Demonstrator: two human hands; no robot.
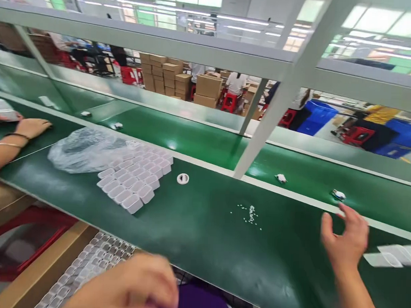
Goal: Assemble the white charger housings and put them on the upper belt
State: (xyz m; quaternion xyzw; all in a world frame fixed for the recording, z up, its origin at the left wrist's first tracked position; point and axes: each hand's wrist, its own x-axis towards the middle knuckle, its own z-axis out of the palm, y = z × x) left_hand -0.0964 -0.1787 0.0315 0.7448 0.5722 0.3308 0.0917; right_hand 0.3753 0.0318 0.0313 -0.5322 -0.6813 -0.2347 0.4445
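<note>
My right hand [347, 235] reaches over the far edge of the green bench with thumb and fingers apart, holding nothing. Just past its fingertips, a small white part with a metal end [339, 194] lies on the conveyor belt. My left hand [136, 282] is low at the bench's front edge, blurred, its fingers bent and partly hidden; whether it holds anything does not show. Between my hands on the bench lies a scatter of tiny white pieces [251, 214]. Farther left are a round white ring [182, 179] and rows of clear plastic cases [133, 176].
A crumpled plastic bag [87, 150] lies behind the cases. Flat translucent pieces [395, 256] are at right. A carton [50, 261] of similar cases stands below the bench. A slanted post [267, 115] rises at the bench's back. Another person's hand [33, 127] rests at far left.
</note>
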